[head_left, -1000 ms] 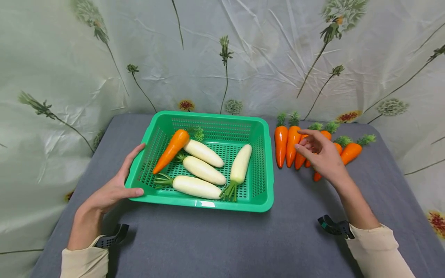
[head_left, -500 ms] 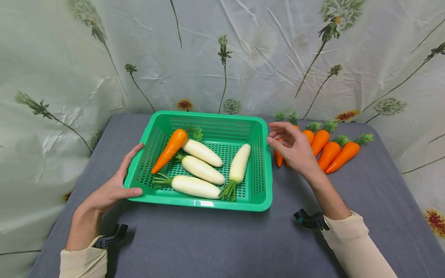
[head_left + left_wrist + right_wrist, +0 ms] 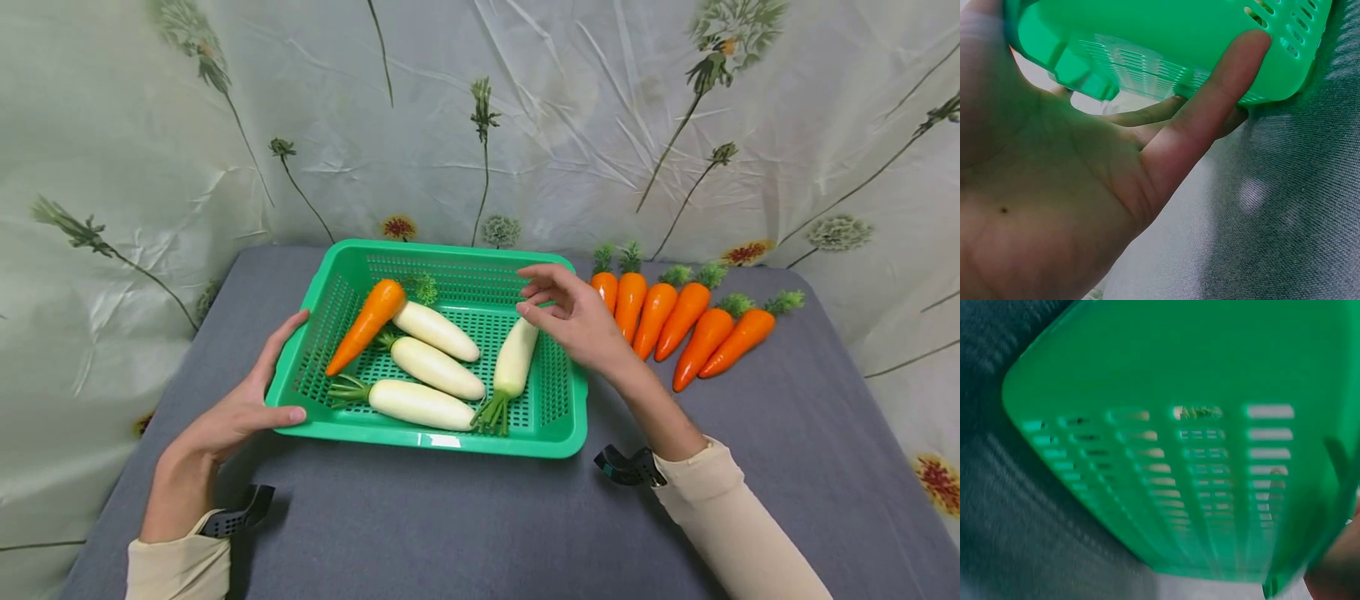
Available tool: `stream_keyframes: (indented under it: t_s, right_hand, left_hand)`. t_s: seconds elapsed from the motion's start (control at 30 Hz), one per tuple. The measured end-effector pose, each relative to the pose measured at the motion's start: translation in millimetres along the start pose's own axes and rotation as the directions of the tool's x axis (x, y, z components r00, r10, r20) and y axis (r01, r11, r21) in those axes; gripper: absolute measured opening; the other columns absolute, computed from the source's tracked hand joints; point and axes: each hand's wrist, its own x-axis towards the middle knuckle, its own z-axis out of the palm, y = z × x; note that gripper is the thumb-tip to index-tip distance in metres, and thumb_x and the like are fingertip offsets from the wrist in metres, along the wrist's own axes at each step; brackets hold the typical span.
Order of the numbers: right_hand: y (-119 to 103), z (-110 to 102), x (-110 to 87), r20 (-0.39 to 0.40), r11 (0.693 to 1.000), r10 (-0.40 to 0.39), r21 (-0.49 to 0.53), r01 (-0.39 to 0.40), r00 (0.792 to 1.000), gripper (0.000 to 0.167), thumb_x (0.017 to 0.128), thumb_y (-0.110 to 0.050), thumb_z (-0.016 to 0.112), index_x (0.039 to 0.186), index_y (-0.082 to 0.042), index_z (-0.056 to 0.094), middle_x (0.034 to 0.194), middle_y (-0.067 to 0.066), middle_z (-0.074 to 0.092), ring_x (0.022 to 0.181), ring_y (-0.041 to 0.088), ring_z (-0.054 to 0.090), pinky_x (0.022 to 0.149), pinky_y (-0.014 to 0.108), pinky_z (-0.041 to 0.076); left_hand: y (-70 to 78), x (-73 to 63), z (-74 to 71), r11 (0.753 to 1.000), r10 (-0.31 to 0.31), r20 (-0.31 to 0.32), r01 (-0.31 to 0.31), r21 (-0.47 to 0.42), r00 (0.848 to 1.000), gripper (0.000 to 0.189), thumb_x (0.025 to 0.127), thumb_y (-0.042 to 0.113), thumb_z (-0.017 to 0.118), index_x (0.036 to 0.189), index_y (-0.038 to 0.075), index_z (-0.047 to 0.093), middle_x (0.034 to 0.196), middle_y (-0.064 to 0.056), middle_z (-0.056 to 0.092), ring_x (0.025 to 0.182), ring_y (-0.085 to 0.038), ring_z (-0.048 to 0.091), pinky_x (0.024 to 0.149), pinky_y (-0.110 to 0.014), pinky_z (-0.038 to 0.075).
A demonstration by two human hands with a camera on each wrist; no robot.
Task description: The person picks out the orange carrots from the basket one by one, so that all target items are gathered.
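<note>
A green plastic basket (image 3: 442, 447) sits on the cloth-covered table. My left hand (image 3: 228, 421) holds its left end, thumb at the front rim and fingers along the outer side. In the left wrist view, those fingers (image 3: 1216, 94) lie against the outer wall. Inside are an orange carrot (image 3: 367, 327) and several white radishes (image 3: 423, 404). Over the basket's right end hovers my right hand (image 3: 581, 321), fingers loosely bent and nothing in them. It covers the tip of the rightmost radish (image 3: 514, 362). The right wrist view shows mainly the slotted basket wall (image 3: 1210, 369).
Right of the basket, several orange carrots (image 3: 684, 321) with green tops lie side by side on the grey cloth (image 3: 465, 533). My right forearm passes in front of them. A flower-printed curtain (image 3: 420, 150) hangs behind the table.
My right hand has moved left, from above the carrots on the table to over the basket's right end. The left hand and the basket have stayed put.
</note>
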Motion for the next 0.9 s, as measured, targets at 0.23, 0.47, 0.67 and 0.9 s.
stream_keyframes:
  t_s: [0.23, 0.47, 0.67, 0.9]
  right_hand:
    - [-8.4, 14.0, 8.5, 0.095, 0.999, 0.027, -0.033, -0.024, 0.995, 0.046, 0.101, -0.014, 0.067, 0.145, -0.011, 0.055, 0.133, 0.021, 0.061, 0.115, 0.027, 0.064, 0.096, 0.040, 0.055]
    - [-26.8, 17.6, 14.4, 0.185, 0.996, 0.035, -0.082, -0.020, 0.982, 0.049, 0.101, -0.017, 0.068, 0.148, -0.015, 0.053, 0.131, 0.013, 0.063, 0.114, 0.025, 0.066, 0.099, 0.045, 0.055]
    - [-39.9, 15.1, 19.4, 0.238, 0.996, 0.016, -0.088, 0.005, 0.971, 0.050, 0.101, -0.015, 0.068, 0.148, -0.012, 0.052, 0.131, 0.013, 0.063, 0.113, 0.026, 0.066, 0.098, 0.044, 0.056]
    - [-53.5, 14.7, 29.0, 0.276, 0.995, 0.010, -0.102, 0.019, 0.961, 0.050, 0.101, -0.017, 0.069, 0.148, -0.012, 0.053, 0.129, 0.012, 0.064, 0.113, 0.024, 0.068, 0.098, 0.042, 0.056]
  left_hand:
    - [-0.1, 0.1, 0.0, 1.000, -0.005, 0.000, 0.005, 0.006, 1.000, 0.114, 0.088, 0.004, 0.074, 0.167, 0.039, 0.000, 0.159, -0.015, 0.013, 0.128, -0.007, 0.040, 0.096, -0.014, 0.042]
    - [-0.2, 0.5, 0.3, 1.000, -0.011, -0.002, 0.011, 0.008, 1.000, 0.113, 0.088, 0.004, 0.074, 0.167, 0.040, 0.000, 0.158, -0.015, 0.014, 0.128, -0.006, 0.041, 0.096, -0.015, 0.043]
    - [-0.1, 0.9, 0.0, 1.000, -0.008, 0.002, 0.008, 0.003, 1.000, 0.113, 0.089, 0.006, 0.074, 0.167, 0.040, 0.000, 0.160, -0.014, 0.012, 0.129, -0.006, 0.041, 0.096, -0.015, 0.043]
    - [-0.9, 0.2, -0.8, 1.000, -0.003, 0.009, 0.003, -0.011, 1.000, 0.113, 0.089, 0.005, 0.074, 0.167, 0.040, -0.001, 0.161, -0.015, 0.012, 0.129, -0.004, 0.042, 0.096, -0.015, 0.044]
